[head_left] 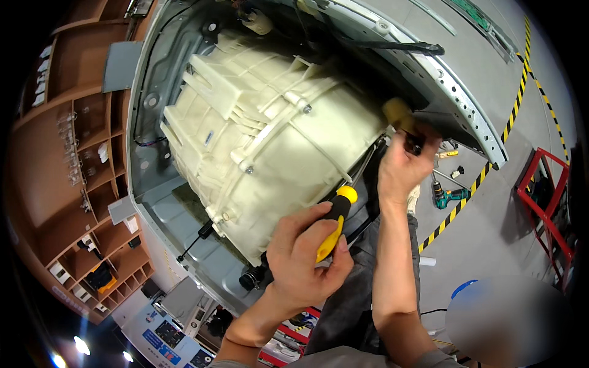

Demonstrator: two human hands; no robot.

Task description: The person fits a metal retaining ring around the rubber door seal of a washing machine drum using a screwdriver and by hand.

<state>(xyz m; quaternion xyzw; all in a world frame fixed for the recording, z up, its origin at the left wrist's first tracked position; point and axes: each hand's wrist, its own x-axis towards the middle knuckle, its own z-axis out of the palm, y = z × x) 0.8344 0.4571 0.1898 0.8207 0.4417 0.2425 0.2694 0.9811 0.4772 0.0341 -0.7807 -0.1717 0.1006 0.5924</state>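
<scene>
Left hand [304, 254] clenched around a yellow-and-black screwdriver [334, 221] at the lower edge of the cream plastic tub [270, 135], right hand [402, 168] gripping a dark-handled tool [410, 132] by the grey cabinet's [466, 110] rim, cordless drill [450, 196] on the floor beyond.

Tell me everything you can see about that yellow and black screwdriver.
The yellow and black plastic-handled screwdriver has a rounded yellow butt end and a thin metal shaft. The left hand grips its handle, fingers wrapped around it. It is tilted, with the shaft pointing up and to the right into the dark gap beside the cream ribbed plastic drum. Its tip is hidden there.
</scene>
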